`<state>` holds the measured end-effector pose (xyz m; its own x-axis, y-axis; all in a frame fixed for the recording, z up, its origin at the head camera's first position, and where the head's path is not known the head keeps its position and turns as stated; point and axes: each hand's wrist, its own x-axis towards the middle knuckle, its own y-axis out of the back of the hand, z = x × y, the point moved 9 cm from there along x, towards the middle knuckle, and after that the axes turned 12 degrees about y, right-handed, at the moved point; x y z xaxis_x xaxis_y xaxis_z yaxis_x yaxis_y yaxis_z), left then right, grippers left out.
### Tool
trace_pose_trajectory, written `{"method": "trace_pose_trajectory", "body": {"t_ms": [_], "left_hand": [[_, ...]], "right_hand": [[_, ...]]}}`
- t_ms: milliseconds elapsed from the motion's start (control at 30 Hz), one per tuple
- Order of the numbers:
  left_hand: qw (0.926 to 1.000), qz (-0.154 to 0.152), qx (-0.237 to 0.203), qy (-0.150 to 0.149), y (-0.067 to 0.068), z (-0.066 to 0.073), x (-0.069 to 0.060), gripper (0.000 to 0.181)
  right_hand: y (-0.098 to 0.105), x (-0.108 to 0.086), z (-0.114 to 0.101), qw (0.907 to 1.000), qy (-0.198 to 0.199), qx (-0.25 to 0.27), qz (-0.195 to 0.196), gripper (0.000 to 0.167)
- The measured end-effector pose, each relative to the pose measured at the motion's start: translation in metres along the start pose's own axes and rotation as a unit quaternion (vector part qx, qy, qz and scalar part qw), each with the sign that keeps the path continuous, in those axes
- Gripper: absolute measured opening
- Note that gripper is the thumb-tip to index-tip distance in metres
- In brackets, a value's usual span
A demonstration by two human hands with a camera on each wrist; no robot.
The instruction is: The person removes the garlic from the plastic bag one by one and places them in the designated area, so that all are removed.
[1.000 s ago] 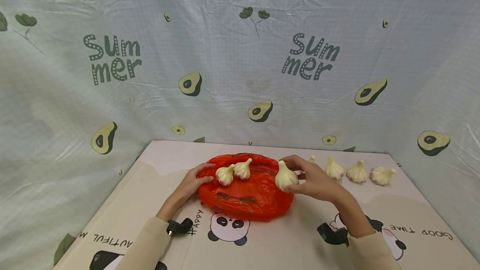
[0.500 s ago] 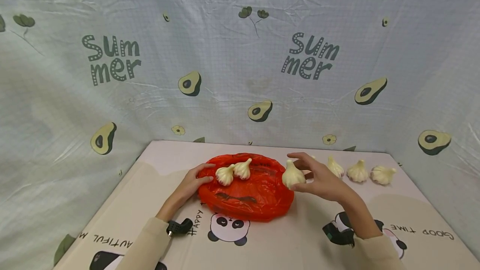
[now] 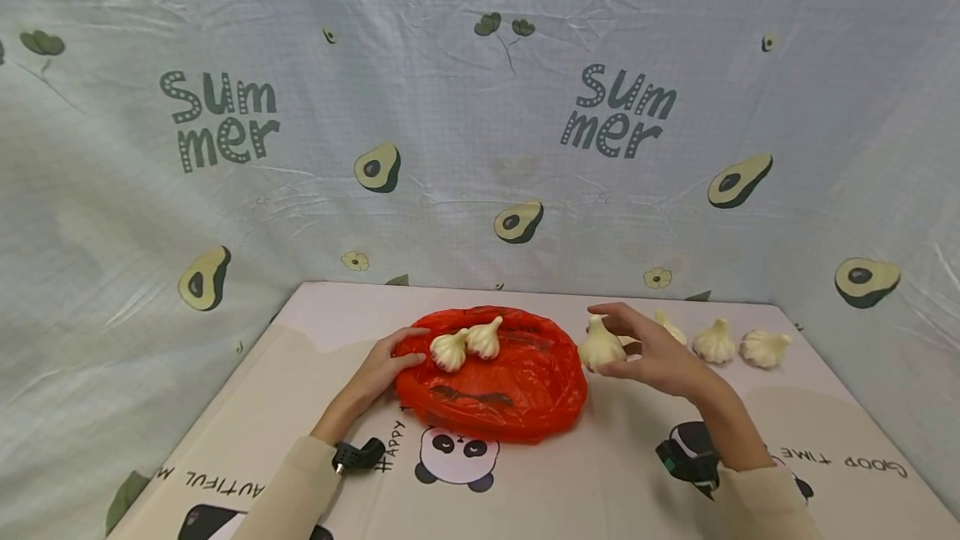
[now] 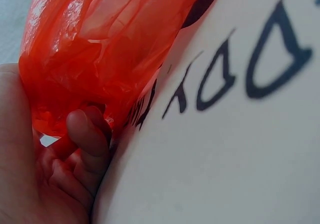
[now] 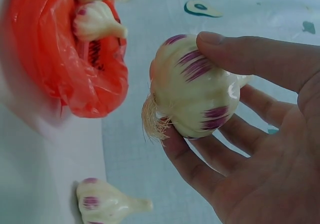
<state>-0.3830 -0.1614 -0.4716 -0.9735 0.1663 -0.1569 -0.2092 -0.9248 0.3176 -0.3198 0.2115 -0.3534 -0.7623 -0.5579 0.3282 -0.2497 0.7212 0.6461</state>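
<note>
A red plastic bag (image 3: 487, 423) lies spread on the table, its rim rolled into a wide opening. Two garlic bulbs, one on the left (image 3: 450, 351) and one behind it (image 3: 483, 338), sit inside. My left hand (image 3: 377, 373) grips the bag's left rim; in the left wrist view its fingers (image 4: 87, 134) curl against the red plastic (image 4: 100, 59). Just off the right rim, my right hand (image 3: 652, 352) holds a third garlic bulb (image 3: 600, 346) between thumb and fingers. Purple streaks and dry roots show on that bulb (image 5: 195, 89) in the right wrist view.
More garlic bulbs stand at the back right: one partly behind my right hand (image 3: 670, 327), one in the middle (image 3: 715, 342), one lying tilted (image 3: 765, 349). A loose bulb (image 5: 107, 202) lies on the table in the right wrist view. A printed curtain (image 3: 450, 107) encloses the table.
My right hand has drawn the garlic bulb rightward, from over the bag's right side to just outside its rim. My left hand and the bag stay put.
</note>
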Motion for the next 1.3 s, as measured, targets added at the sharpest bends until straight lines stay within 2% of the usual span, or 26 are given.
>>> {"method": "trace_pose_trajectory", "body": {"t_ms": [300,500,800,1300], "left_hand": [[0.9999,0.000,-0.009,0.007,0.000,0.001,-0.001,0.047],[0.9999,0.003,-0.007,0.009,0.002,-0.001,-0.002,0.047],[1.0000,-0.002,-0.003,0.007,0.000,-0.002,0.000,0.047],[1.0000,0.003,0.004,0.008,0.000,-0.001,0.000,0.047]], "right_hand": [[0.012,-0.001,0.004,0.9999,0.001,-0.006,0.013,0.069],[0.019,-0.004,0.014,0.9996,-0.013,0.010,0.022,0.073],[0.026,-0.013,0.025,0.9987,-0.030,0.029,0.030,0.066],[0.033,-0.021,0.046,0.9977,-0.057,0.025,0.029,0.062]]}}
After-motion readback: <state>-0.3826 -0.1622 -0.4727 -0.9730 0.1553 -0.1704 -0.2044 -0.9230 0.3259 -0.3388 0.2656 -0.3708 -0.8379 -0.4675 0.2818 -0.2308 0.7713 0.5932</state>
